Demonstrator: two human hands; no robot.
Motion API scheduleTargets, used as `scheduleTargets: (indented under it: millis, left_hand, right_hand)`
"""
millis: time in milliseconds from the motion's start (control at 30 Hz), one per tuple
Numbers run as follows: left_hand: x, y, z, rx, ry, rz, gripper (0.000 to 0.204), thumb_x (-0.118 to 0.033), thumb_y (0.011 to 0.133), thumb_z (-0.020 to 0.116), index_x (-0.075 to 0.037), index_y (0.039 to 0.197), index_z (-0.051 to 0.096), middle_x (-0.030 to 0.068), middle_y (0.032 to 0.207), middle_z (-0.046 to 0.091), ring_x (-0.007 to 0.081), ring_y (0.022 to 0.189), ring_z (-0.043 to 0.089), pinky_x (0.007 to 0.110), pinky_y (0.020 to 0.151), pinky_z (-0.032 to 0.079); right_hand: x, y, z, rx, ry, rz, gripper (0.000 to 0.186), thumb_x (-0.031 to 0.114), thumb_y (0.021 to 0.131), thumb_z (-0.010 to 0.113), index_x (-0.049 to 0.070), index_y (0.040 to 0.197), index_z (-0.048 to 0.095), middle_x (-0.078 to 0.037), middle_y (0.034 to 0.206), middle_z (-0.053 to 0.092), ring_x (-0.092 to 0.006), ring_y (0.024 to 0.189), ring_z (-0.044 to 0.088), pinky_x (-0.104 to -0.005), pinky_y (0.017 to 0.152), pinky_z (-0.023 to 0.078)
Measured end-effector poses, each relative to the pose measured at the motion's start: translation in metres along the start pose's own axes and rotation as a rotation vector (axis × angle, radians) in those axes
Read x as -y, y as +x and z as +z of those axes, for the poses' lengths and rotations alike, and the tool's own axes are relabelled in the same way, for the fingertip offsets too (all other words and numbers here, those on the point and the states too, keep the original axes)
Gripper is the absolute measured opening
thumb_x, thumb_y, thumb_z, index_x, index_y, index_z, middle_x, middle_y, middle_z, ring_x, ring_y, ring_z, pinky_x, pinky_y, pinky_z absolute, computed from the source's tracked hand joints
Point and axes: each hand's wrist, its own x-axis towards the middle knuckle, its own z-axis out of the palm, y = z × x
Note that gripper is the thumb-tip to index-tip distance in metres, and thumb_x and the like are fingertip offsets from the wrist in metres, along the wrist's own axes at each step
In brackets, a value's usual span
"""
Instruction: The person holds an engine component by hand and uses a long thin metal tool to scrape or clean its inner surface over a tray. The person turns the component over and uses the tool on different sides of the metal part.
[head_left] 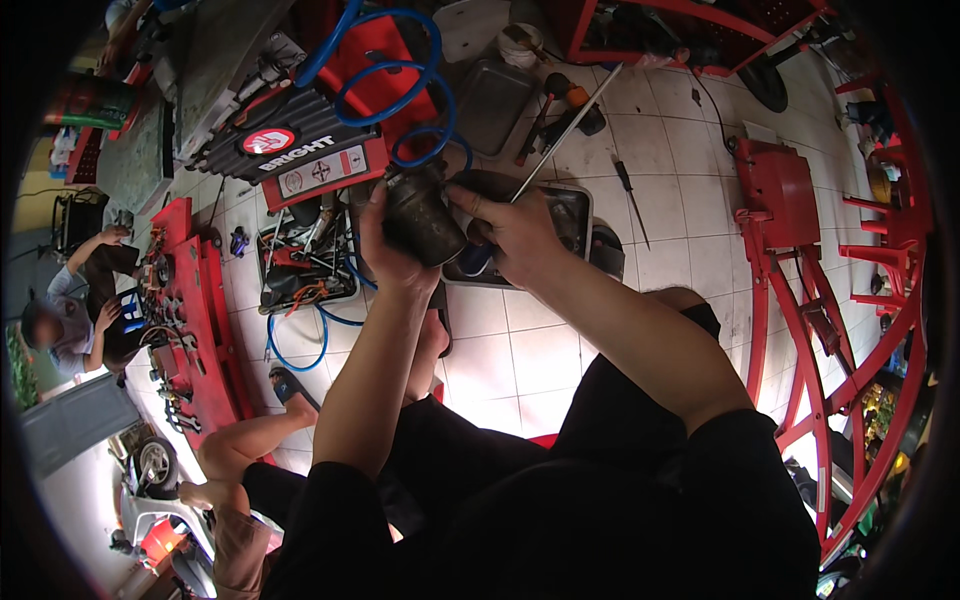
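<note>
A dark, greasy metal cylinder [420, 215] is in my hands at the centre of the head view. My left hand [390, 245] grips its left side, with the thumb along it. My right hand [510, 230] is at its right, thumb against the upper side and fingers curled; part of their grip is hidden. Below them a metal pan [565, 205] lies on the floor, with a dark blue object partly showing under my right hand. Another tray [270, 300] of tools is at the left, and a coiled blue hose [395, 95] hangs just above the cylinder.
A red-and-black machine [340, 180] is at upper left, a red stand [775, 190] at right. A long rod, a screwdriver [628, 190] and a grey tray [485, 100] lie on the tiles. A person [70, 325] works at the left; another person's bare leg [225, 450] is at lower left.
</note>
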Motion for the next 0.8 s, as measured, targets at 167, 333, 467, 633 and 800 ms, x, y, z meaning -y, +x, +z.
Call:
scheduleTargets:
  millis: [167, 333, 467, 633, 800]
  left_hand:
    - [0.002, 0.000, -0.006, -0.019, -0.011, -0.015, 0.042, -0.039, 0.092, 0.045, -0.005, 0.112, 0.060, 0.0123, 0.106, 0.065, 0.0250, 0.098, 0.065, 0.037, 0.086, 0.052]
    - [0.004, -0.002, -0.011, -0.005, 0.001, 0.003, 0.042, -0.038, 0.093, 0.044, -0.005, 0.114, 0.060, 0.0121, 0.108, 0.065, 0.0242, 0.099, 0.064, 0.036, 0.087, 0.051]
    - [0.004, 0.000, -0.014, 0.107, 0.042, -0.011, 0.043, -0.039, 0.093, 0.044, -0.005, 0.115, 0.059, 0.0113, 0.107, 0.065, 0.0227, 0.098, 0.064, 0.035, 0.086, 0.051]
    - [0.011, 0.004, -0.006, 0.071, 0.061, 0.006, 0.043, -0.040, 0.093, 0.045, -0.006, 0.114, 0.060, 0.0109, 0.106, 0.065, 0.0216, 0.097, 0.064, 0.034, 0.085, 0.051]
    - [0.002, -0.002, -0.024, -0.018, -0.139, -0.092, 0.046, -0.043, 0.091, 0.048, -0.006, 0.114, 0.060, 0.0123, 0.110, 0.065, 0.0258, 0.101, 0.063, 0.037, 0.089, 0.052]
  right_hand:
    - [-0.004, -0.001, 0.003, -0.025, 0.033, -0.020, 0.024, 0.010, 0.083, 0.075, 0.001, 0.103, 0.067, -0.004, 0.090, 0.067, -0.0097, 0.067, 0.057, -0.0263, 0.054, 0.041]
    - [-0.004, -0.001, 0.006, -0.035, 0.012, 0.056, 0.025, 0.011, 0.084, 0.074, 0.002, 0.105, 0.066, -0.004, 0.089, 0.067, -0.0098, 0.067, 0.057, -0.0259, 0.053, 0.040]
    - [0.000, 0.000, -0.004, 0.015, -0.057, 0.105, 0.020, 0.014, 0.085, 0.073, 0.004, 0.100, 0.066, -0.002, 0.083, 0.064, -0.0086, 0.064, 0.054, -0.0253, 0.050, 0.038]
    - [0.010, -0.003, -0.003, -0.044, -0.048, 0.069, 0.019, 0.015, 0.086, 0.073, 0.004, 0.098, 0.065, -0.001, 0.082, 0.063, -0.0088, 0.064, 0.054, -0.0254, 0.051, 0.039]
    - [-0.029, 0.014, 0.001, -0.211, -0.364, -0.139, 0.041, 0.019, 0.082, 0.077, 0.001, 0.115, 0.061, -0.009, 0.113, 0.065, -0.0181, 0.106, 0.059, -0.0303, 0.089, 0.047]
